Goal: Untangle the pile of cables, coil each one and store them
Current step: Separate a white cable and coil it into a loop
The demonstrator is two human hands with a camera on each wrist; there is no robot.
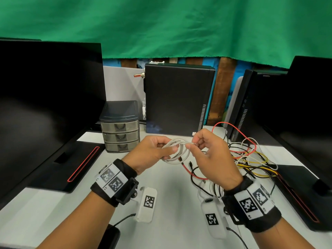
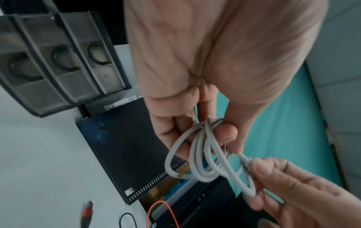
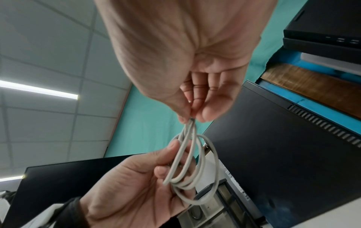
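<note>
A white cable (image 1: 177,151) is wound into a small coil of several loops, held in the air above the desk between both hands. My left hand (image 1: 158,151) grips one side of the coil (image 2: 201,155) with thumb and curled fingers. My right hand (image 1: 201,146) pinches the cable's end at the coil's other side (image 3: 190,123) between thumb and forefinger. A tangled pile of red, yellow, black and white cables (image 1: 248,159) lies on the desk to the right, partly hidden behind my right hand.
A small grey three-drawer organizer (image 1: 120,130) stands behind my left hand, drawers shut. A black computer tower (image 1: 177,99) stands behind the hands. Monitors (image 1: 45,97) flank the white desk (image 1: 170,194) on both sides, their bases (image 1: 71,164) reaching forward.
</note>
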